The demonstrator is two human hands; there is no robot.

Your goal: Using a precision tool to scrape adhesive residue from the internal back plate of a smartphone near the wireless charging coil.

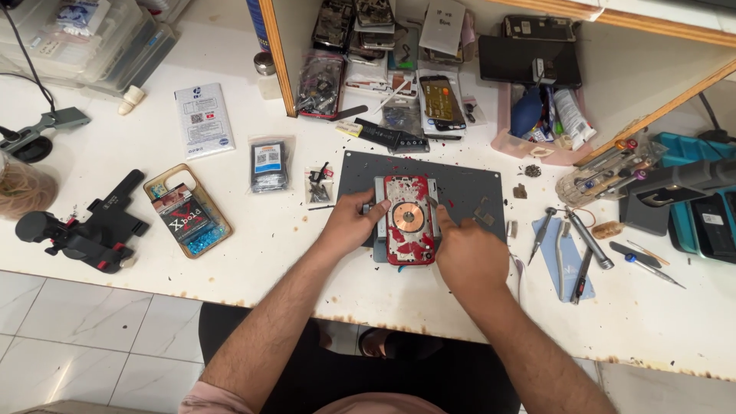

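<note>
A phone (409, 220) with its red back glass scraped and broken lies face down in a metal holder on a dark grey work mat (468, 186). A round coil shows in its middle. My left hand (350, 223) grips the phone's left edge and the holder. My right hand (469, 257) rests at the phone's right edge, fingers curled around a thin tool whose tip touches the phone near its upper right side.
Screwdrivers and tweezers (571, 249) lie to the right of the mat, beside a clear tool holder (606, 172). A phone case (186, 211), a small parts bag (268, 165) and a black clamp (84, 230) sit on the left. Shelves with phones and parts stand behind.
</note>
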